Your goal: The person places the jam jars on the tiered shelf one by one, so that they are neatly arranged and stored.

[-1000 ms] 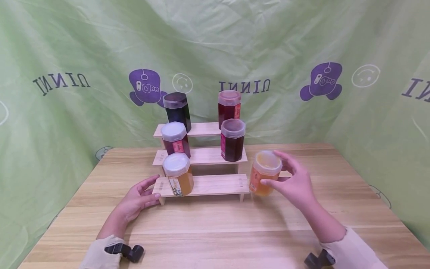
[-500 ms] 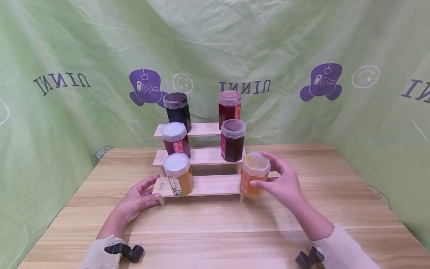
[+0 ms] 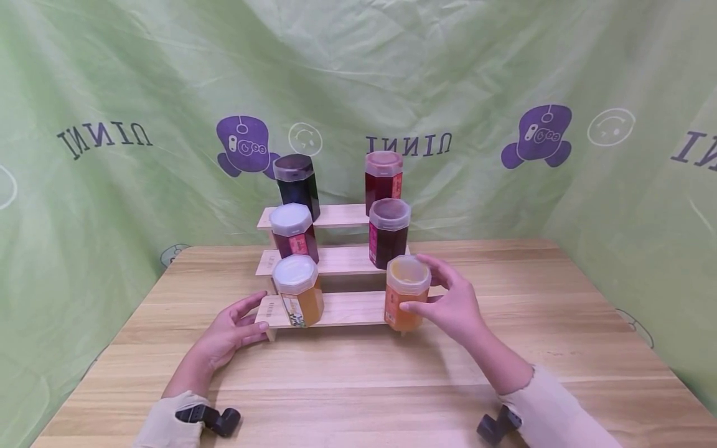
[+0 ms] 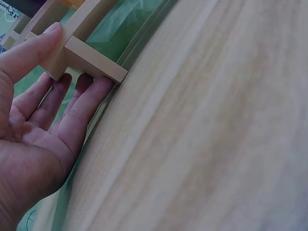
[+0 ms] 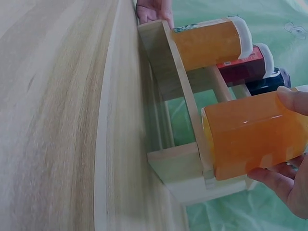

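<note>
My right hand (image 3: 452, 305) grips an orange jar (image 3: 404, 311) with a clear octagonal lid, thumb in front and fingers behind. The jar is upright at the right end of the lowest step of a three-step wooden display stand (image 3: 353, 308). In the right wrist view, the base of the orange jar (image 5: 255, 137) is at the board; I cannot tell if it bears its full weight. At the stand's left end, my left hand (image 3: 228, 333) holds the lowest step's corner. In the left wrist view, the left thumb lies on the board (image 4: 91, 57) and the fingers touch beneath it.
A yellow jar (image 3: 302, 298) stands on the lowest step's left. Dark red jars (image 3: 297, 239) (image 3: 389, 246) occupy the middle step. On the top step are a near-black jar (image 3: 297, 190) and a red jar (image 3: 383, 190). A green printed curtain (image 3: 448, 62) hangs behind the wooden table (image 3: 313, 398).
My right hand has carried the orange jar leftward, from beside the stand to over the right end of the lowest step. The left hand has stayed in place.
</note>
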Demonstrator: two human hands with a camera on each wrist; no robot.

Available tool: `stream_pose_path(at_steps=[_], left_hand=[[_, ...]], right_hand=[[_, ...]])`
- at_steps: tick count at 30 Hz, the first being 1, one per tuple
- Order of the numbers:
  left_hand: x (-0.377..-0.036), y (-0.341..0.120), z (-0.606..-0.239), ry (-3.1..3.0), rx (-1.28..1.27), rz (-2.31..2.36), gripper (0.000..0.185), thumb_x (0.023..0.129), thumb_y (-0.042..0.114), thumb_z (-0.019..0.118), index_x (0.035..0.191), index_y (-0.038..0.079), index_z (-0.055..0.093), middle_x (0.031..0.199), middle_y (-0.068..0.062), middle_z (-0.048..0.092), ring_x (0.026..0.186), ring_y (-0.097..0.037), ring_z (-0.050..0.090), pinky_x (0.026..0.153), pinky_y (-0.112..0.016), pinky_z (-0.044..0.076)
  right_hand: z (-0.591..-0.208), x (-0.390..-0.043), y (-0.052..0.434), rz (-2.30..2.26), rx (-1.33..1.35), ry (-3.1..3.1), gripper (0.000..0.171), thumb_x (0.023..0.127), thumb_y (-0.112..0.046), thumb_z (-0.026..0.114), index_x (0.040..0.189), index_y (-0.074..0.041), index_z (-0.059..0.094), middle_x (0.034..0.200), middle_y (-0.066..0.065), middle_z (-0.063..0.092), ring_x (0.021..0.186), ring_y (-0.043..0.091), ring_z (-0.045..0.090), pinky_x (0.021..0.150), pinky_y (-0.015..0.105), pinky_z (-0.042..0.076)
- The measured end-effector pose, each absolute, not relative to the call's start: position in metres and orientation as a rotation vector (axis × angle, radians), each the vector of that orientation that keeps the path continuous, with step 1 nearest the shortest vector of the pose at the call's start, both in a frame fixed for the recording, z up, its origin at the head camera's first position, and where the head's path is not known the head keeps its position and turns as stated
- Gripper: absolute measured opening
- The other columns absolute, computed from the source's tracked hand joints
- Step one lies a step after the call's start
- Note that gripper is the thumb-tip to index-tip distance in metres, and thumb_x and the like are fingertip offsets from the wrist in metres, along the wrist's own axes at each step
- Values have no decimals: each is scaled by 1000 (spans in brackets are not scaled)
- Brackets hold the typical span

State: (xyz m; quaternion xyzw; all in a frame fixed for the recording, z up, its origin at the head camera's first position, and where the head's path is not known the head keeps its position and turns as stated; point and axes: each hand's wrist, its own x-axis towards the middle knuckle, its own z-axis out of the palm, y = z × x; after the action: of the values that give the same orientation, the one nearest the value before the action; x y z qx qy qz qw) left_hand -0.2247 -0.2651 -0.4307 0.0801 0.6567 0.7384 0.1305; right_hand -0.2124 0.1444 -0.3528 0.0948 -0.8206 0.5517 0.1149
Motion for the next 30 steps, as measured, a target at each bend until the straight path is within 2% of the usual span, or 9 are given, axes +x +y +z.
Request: stream_pose_path(at_steps=[11,18,26,30], left_hand=[[-225,-265,-432,1913,197,2146,75,76,-6,62,139,5,23,132,-16,34,103,-23,54,85,-46,46],[-226,-264,-431,1911,188,2148,75,76,-6,62,139,6,23,133,-14,33,104,-22,54,85,-45,47],[-226,-266,-431,1906,223,2143,74,77,-7,60,139,3,20,132,-18,34,103,-21,55,85,-45,47],[-226,-266,-431,1912,234,2140,74,77,-7,60,139,3,20,129,-13,37,103,-21,55,85,-45,47]], right_hand=[[-355,-217,135,1605,298,-2396,79,50,-29,85,121,-31,50,102,-3,57,89,18,49,66,26,55],[-356,-222,131,1611,335,-2399,80,53,-25,85,123,-33,47,107,-4,55,93,18,49,67,27,56],[-357,-227,126,1579,390,-2360,81,54,-18,85,125,-30,47,114,-4,48,95,19,50,64,26,56],[-359,-229,126,1563,390,-2373,82,55,-17,84,125,-32,46,114,-4,47,96,19,49,64,26,56]])
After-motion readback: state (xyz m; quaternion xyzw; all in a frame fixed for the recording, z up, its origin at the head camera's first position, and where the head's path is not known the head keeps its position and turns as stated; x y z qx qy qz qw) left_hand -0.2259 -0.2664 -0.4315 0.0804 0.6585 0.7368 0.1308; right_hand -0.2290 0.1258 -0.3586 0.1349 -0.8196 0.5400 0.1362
